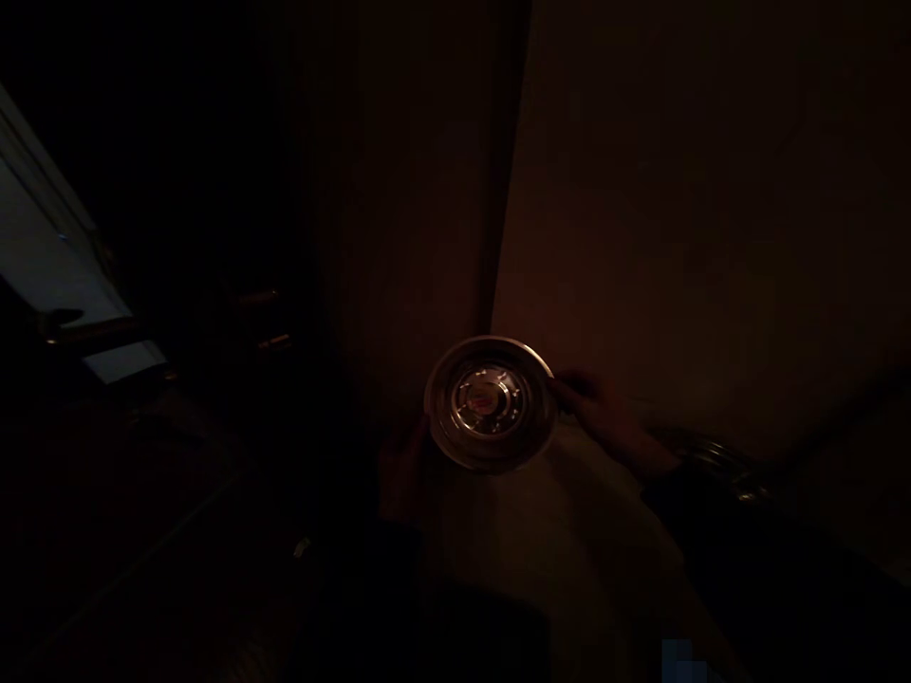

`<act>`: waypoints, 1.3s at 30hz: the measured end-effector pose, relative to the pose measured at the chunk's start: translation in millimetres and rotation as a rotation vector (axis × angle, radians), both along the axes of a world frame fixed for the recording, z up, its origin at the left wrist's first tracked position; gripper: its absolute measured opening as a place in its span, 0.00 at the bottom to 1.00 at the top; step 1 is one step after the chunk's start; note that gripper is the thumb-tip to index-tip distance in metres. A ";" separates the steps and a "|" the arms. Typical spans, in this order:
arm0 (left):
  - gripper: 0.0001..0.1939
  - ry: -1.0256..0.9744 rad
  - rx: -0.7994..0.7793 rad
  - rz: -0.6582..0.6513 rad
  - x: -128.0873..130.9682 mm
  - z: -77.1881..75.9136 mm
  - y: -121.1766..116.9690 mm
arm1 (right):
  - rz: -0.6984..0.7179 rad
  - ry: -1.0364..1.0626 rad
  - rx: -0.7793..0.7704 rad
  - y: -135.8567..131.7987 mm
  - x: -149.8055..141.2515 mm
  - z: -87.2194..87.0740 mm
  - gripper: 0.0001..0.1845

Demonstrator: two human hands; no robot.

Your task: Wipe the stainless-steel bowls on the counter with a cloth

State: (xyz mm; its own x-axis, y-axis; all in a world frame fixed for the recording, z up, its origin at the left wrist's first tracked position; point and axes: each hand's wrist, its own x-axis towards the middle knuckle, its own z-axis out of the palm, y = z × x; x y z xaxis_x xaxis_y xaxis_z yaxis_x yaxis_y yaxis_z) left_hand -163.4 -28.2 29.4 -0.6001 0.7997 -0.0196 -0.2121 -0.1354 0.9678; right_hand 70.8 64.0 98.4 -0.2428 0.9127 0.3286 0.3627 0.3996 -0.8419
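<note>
A round, shiny metal bowl (pixel 537 427) is held up in front of me, its inside facing the camera. Bright marks ring its base, and a reddish patch shows at the centre. On the right rim, my right hand (pixel 598 413) grips with the thumb near the edge; the fingers behind are hardly visible. At the left rim, my left hand (pixel 402 470) is a dim shape in the dark, closed against the bowl's side. Deep shadow hides most of its fingers.
The scene is very dark. Pale light comes through an opening (pixel 49 237) at the far left. Shiny curved metal pieces (pixel 712 455) lie right of my right wrist. Behind the bowl, a dark vertical gap (pixel 502 190) divides two dim brownish surfaces.
</note>
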 end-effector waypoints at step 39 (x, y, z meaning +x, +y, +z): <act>0.13 0.441 -0.219 -0.579 95.5 13.6 -32.9 | -0.002 -0.150 -0.249 -87.8 147.9 -50.6 0.11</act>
